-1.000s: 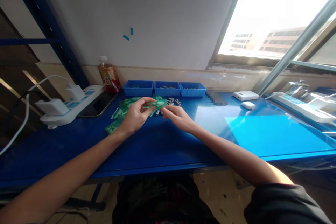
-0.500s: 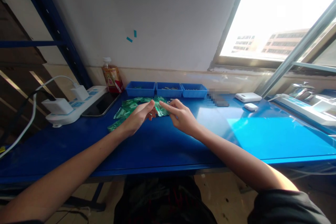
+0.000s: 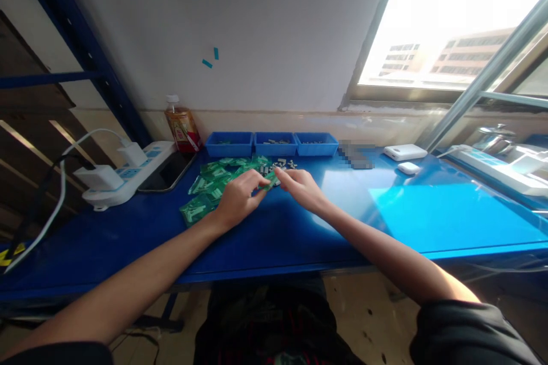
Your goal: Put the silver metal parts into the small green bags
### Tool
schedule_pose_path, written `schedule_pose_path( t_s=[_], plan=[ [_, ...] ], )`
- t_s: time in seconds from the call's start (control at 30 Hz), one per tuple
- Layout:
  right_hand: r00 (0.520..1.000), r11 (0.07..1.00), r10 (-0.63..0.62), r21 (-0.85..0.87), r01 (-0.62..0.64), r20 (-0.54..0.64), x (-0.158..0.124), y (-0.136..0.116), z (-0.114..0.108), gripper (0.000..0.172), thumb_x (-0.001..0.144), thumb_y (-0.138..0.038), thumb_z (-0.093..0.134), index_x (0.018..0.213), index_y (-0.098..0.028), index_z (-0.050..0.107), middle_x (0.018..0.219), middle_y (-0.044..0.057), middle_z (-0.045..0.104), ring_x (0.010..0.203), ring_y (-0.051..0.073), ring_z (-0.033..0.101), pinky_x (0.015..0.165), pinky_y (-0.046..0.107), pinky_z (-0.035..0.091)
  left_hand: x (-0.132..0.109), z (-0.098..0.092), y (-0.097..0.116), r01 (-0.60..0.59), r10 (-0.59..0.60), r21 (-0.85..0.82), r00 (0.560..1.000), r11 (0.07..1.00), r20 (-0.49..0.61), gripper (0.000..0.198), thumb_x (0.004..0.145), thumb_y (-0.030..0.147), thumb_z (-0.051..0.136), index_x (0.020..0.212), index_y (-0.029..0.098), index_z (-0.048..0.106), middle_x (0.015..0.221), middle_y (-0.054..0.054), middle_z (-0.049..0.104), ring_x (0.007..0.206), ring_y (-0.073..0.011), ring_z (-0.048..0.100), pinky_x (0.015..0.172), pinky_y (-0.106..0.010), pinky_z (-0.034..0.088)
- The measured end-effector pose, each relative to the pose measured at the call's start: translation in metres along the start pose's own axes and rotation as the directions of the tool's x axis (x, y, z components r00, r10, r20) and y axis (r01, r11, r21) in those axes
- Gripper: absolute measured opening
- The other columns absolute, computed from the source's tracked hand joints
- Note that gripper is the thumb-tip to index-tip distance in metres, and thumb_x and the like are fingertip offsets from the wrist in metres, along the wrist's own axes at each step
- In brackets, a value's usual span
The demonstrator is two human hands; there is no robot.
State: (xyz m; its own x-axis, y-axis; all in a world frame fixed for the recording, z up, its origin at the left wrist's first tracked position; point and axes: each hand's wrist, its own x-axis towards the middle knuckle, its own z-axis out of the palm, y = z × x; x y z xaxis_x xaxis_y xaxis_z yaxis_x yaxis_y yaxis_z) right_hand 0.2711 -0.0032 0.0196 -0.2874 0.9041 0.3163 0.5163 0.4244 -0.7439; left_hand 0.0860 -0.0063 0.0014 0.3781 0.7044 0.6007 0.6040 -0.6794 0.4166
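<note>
Between my two hands is a small green plastic bag [image 3: 271,181], held over the blue table. My left hand [image 3: 242,197] pinches its left side between thumb and fingers. My right hand [image 3: 303,188] is closed on its right end, thumb and forefinger together. What lies inside the bag is hidden by my fingers. Several green bags with pale small parts in them [image 3: 213,178] lie spread beside and behind my left hand. Just behind my right hand is a loose pile of small metallic parts [image 3: 281,163].
Three blue bins [image 3: 274,144] holding small parts stand along the wall. At left are a drink bottle [image 3: 183,128], a phone [image 3: 166,174] and a white power strip [image 3: 148,168] with chargers. A white box [image 3: 405,151] and a small white case [image 3: 408,168] lie at right.
The green bag has turned and now shows as a narrower strip between my fingers. My left hand has rolled palm-down and moved slightly right. More of the metallic pile shows.
</note>
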Motion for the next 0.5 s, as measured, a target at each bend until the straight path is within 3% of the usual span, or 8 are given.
schedule_pose_path(
  t_s=[0.1,0.2,0.3,0.37,0.43,0.5],
  plan=[
    [0.998,0.999,0.024,0.023,-0.023,-0.057,0.002,0.003,0.003,0.036,0.088,-0.042,0.045,0.072,-0.014,0.063,0.057,-0.001,0.05,0.057,0.012,0.05,0.054,0.021,0.039,0.0,0.003,0.002,-0.048,0.05,-0.023,0.994,0.999,0.101,0.021,0.087,0.035,0.051,0.089,0.02,0.064,0.096,-0.009,0.063,0.095,-0.0222,0.057,0.084,-0.036,0.046],
    [0.972,0.988,-0.119,-0.119,0.096,-0.201,-0.001,0.006,0.011,0.027,0.089,-0.032,0.044,0.087,-0.016,0.067,0.067,0.001,0.052,0.06,0.012,0.05,0.058,0.022,0.04,0.003,0.0,0.003,0.16,-0.109,-0.328,0.98,0.931,0.169,0.039,0.083,0.052,0.053,0.103,0.019,0.061,0.105,-0.01,0.061,0.094,-0.023,0.058,0.074,-0.034,0.049],
    [0.927,0.909,-0.317,-0.344,0.236,-0.201,-0.004,0.01,0.018,0.032,0.09,-0.024,0.043,0.114,-0.022,0.063,0.083,0.005,0.052,0.069,0.014,0.05,0.066,0.025,0.044,0.005,-0.005,0.003,0.456,-0.33,-0.667,0.889,0.589,0.317,0.053,0.085,0.061,0.04,0.103,0.015,0.058,0.095,-0.011,0.063,0.075,-0.0177,0.061,0.055,-0.026,0.046],
    [0.907,0.847,-0.405,-0.423,0.323,-0.118,-0.006,0.013,0.022,0.038,0.089,-0.017,0.04,0.121,-0.025,0.06,0.088,0.006,0.051,0.076,0.015,0.051,0.07,0.026,0.045,0.006,-0.007,0.003,0.523,-0.408,-0.719,0.842,0.458,0.352,0.046,0.083,0.058,0.048,0.094,0.014,0.059,0.085,-0.008,0.063,0.066,-0.0145,0.059,0.051,-0.023,0.043],
    [0.881,0.811,-0.469,-0.422,0.405,-0.055,-0.006,0.013,0.024,0.045,0.088,-0.013,0.038,0.128,-0.025,0.054,0.096,0.008,0.05,0.085,0.017,0.051,0.076,0.028,0.047,0.009,-0.012,0.001,0.501,-0.438,-0.692,0.852,0.52,0.288,0.037,0.078,0.051,0.06,0.087,0.015,0.059,0.08,-0.005,0.062,0.065,-0.0138,0.059,0.052,-0.023,0.044],
    [0.858,0.802,-0.511,-0.382,0.459,-0.044,-0.005,0.012,0.025,0.05,0.087,-0.014,0.04,0.136,-0.024,0.044,0.107,0.011,0.048,0.096,0.019,0.051,0.083,0.031,0.048,0.016,-0.023,-0.005,0.418,-0.426,-0.572,0.895,0.706,0.129,0.033,0.079,0.048,0.06,0.088,0.016,0.06,0.079,-0.003,0.062,0.066,-0.0152,0.06,0.056,-0.024,0.045]
  ],
)
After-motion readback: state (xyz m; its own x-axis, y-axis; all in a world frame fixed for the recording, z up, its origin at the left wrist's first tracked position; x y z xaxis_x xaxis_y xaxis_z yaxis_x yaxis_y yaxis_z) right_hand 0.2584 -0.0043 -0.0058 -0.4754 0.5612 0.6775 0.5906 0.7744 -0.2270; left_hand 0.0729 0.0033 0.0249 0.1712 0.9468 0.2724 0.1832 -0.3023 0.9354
